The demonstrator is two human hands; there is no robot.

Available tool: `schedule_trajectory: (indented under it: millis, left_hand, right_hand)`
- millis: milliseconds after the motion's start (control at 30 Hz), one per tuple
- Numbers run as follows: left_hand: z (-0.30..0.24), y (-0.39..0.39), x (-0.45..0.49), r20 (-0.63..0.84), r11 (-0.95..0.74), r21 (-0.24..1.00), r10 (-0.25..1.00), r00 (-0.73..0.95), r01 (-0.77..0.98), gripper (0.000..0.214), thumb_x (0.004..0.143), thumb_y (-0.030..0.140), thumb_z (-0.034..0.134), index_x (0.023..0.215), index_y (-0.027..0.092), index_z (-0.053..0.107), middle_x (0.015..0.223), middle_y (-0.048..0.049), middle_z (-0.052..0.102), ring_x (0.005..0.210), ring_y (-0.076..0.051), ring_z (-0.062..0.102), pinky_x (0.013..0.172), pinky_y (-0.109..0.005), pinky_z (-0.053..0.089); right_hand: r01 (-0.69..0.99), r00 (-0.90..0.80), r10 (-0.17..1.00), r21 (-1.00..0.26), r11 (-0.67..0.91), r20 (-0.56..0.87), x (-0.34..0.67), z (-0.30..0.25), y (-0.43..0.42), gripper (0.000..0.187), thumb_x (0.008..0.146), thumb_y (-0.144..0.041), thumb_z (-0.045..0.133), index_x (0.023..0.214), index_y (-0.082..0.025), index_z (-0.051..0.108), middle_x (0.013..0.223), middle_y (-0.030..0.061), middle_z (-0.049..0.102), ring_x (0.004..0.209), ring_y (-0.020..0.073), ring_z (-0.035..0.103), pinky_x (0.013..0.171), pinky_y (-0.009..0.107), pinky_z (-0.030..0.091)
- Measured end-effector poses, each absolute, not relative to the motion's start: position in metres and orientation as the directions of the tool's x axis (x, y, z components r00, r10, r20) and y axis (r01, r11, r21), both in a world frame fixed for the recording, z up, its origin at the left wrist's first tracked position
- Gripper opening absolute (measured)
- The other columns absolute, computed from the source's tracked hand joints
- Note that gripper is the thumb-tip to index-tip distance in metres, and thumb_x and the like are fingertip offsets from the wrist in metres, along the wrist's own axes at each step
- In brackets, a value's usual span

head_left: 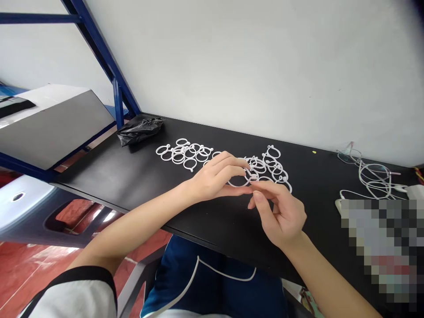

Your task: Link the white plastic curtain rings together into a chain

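Note:
A white curtain ring [237,185] with a small eyelet is in my left hand [217,176], its lower curve showing between the curled fingers and the thumb. My right hand [281,212] meets it from the right, thumb and index finger bent together at the ring's eyelet side; the exact contact is partly hidden. Just behind my fingers lies a loose pile of similar white rings [274,167], partly covered by the left hand. Farther left, a second cluster of white rings [179,154] is spread on the black table [132,176].
A crumpled black plastic bag [141,130] sits at the back left. Eyeglasses [349,155] and a coiled white cable [374,181] lie on the right, near a blurred-out object [380,247]. A blue metal frame [99,48] rises at left above a plastic stool [26,203].

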State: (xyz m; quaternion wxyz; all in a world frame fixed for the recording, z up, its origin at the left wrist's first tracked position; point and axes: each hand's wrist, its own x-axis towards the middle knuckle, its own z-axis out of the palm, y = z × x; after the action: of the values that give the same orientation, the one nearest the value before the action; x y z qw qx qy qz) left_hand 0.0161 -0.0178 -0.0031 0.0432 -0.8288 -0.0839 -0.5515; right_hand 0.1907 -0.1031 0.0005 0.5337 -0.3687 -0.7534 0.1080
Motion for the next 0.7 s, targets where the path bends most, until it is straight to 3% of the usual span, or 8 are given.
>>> schedule_trajectory:
  millis: [200,333,467,700]
  left_hand:
    - [-0.0063,-0.0174,0.017,0.924,-0.976,0.008,0.09,0.371,0.216,0.025,0.092,0.039,0.063,0.097,0.019,0.047,0.094,-0.0097,0.07,0.079,-0.015,0.062,0.067,-0.029,0.051]
    - [-0.0049,-0.0178,0.0178,0.925,-0.974,0.002,0.087,0.371,0.225,0.024,0.092,0.037,0.063,0.097,0.02,0.047,0.091,-0.0081,0.07,0.076,-0.015,0.062,0.066,-0.028,0.049]
    - [-0.0034,-0.0195,0.0193,0.93,-0.976,-0.015,0.066,0.362,0.215,0.022,0.092,0.031,0.064,0.098,0.02,0.046,0.09,-0.0082,0.069,0.074,-0.014,0.061,0.066,-0.028,0.05]
    - [-0.0056,-0.0202,0.0203,0.892,-0.988,0.013,0.082,0.445,0.157,0.019,0.096,0.031,0.057,0.104,0.019,0.046,0.098,-0.0125,0.07,0.084,-0.017,0.063,0.073,-0.032,0.055]
  right_hand:
    - [0.418,-0.088,0.703,-0.614,0.669,0.706,0.188,-0.003,-0.1015,0.017,0.089,-0.011,0.062,0.101,-0.021,0.058,0.075,-0.0024,0.066,0.054,0.0098,0.065,0.053,0.023,0.056]
    - [0.394,-0.059,0.751,-0.676,0.623,0.658,0.188,-0.0035,-0.0998,0.017,0.092,-0.014,0.059,0.107,-0.022,0.054,0.079,-0.0017,0.066,0.056,0.0097,0.065,0.053,0.023,0.054]
    - [0.395,-0.1,0.776,-0.691,0.605,0.622,0.1881,-0.0037,-0.098,0.023,0.096,-0.016,0.051,0.118,-0.022,0.051,0.079,-0.0021,0.066,0.055,0.0092,0.063,0.053,0.023,0.054]
    - [0.431,-0.197,0.81,-0.693,0.578,0.553,0.1892,-0.0022,-0.096,0.007,0.099,-0.02,0.047,0.1,-0.021,0.053,0.068,-0.0039,0.061,0.053,0.0094,0.062,0.052,0.021,0.052]
